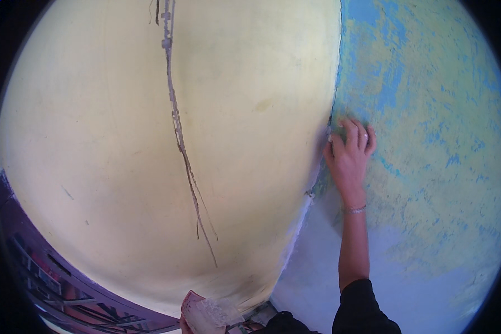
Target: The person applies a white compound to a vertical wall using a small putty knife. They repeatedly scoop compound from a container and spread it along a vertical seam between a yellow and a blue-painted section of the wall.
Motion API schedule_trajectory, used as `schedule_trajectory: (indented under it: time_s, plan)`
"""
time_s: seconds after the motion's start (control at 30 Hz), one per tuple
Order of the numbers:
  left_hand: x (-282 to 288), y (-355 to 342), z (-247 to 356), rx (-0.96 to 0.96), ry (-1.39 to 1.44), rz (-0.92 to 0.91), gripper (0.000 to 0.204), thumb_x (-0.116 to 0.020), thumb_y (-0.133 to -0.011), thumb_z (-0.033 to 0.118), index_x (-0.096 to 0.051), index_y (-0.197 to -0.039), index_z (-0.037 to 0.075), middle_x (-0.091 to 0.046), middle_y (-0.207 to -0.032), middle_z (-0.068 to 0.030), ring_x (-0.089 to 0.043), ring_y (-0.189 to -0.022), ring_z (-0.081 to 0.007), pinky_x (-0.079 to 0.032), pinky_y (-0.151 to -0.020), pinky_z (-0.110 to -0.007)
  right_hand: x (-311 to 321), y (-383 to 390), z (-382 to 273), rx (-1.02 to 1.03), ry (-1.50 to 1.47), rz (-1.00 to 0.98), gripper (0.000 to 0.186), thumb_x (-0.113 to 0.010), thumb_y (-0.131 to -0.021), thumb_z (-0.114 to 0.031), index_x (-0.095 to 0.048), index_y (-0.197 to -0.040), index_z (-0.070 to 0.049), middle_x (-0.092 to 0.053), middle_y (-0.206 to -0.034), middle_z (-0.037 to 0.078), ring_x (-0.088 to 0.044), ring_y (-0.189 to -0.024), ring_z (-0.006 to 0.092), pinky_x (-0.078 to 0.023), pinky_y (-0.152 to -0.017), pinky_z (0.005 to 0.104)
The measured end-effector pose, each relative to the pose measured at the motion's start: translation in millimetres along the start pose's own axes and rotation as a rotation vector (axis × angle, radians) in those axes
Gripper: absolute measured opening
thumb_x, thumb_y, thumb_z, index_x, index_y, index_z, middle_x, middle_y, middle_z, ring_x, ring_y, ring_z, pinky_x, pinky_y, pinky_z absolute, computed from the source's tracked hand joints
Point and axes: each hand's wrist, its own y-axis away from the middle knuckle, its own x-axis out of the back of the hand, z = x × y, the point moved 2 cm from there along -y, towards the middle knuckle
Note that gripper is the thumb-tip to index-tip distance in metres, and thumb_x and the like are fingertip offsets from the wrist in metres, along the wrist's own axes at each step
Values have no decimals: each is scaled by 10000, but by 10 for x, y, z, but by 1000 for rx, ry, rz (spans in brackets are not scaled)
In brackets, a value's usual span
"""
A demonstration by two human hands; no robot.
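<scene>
My right hand (pixel 348 156) is at the wall corner (pixel 334 100), wrist raised along the blue-green wall. Its thumb and index finger are bent together on a small whitish bit, too small to name, while the other fingers are bent against the wall. At the bottom centre, my left hand (pixel 186 326) grips a flat pink-edged piece (pixel 197 306) smeared with white material, with a translucent whitish sheet or blade (pixel 222 312) over it. A rough crack runs along the corner below my right hand.
The cream wall (pixel 94 122) fills the left, with dangling wires or strips (pixel 175 117) running down it. The patchy blue-green wall (pixel 428 139) is on the right, paler low down. A purple band with dark metalwork (pixel 67 284) curves along the lower left.
</scene>
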Motion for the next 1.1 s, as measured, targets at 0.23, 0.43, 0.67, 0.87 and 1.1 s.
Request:
schedule_trajectory:
  time_s: [0.23, 0.43, 0.67, 0.87, 1.1]
  plan:
    - [48, 64, -54, -57, -19, -40, 619, -354, -990, 488, -447, -1492, 137, -616, -1299, -151, -676, -1080, -382, -624, -682, -632, 918, 1080, -379, -191, -708, -361, 211, -697, -849, -78, -671, -1057, -47, -591, -1302, 171, -584, -1155, 369, -452, -1005, 499]
    - [104, 75, -182, 110, 15, -101, 620, -363, -1029, 501, -501, -1464, 81, -585, -1433, -115, -560, -1321, -314, -442, -1122, -500, 1621, 1918, -1628, -526, -1401, -1169, 574, -774, -894, -322, -574, -1325, 2, -552, -1303, 217, -580, -1098, 405, -503, -960, 482]
    - [9, -39, -643, 150, 37, -121, 619, -351, -1039, 486, -486, -1472, 64, -577, -1438, -126, -562, -1317, -308, -433, -1135, -466, 1843, 2292, -1816, -342, -1036, -1123, 644, -793, -858, -272, -544, -1373, 22, -497, -1288, 235, -536, -1049, 387, -478, -944, 466]
    - [45, 30, -640, 224, 6, -113, 640, -366, -1025, 507, -483, -1472, 64, -584, -1427, -131, -575, -1304, -312, -446, -1124, -476, 1816, 2435, -1841, -484, -892, -1071, 607, -812, -822, -178, -560, -1335, 27, -572, -1131, 213, -603, -959, 369, -508, -847, 434]
    - [90, -110, -1007, 257, 115, -277, 656, -325, -1058, 509, -473, -1470, 21, -582, -1430, -172, -591, -1295, -314, -460, -1121, -465, 1664, 2662, -1727, -519, -1004, -1103, 337, -807, -811, -113, -642, -1064, 35, -605, -842, 176, -629, -741, 331, -510, -673, 419]
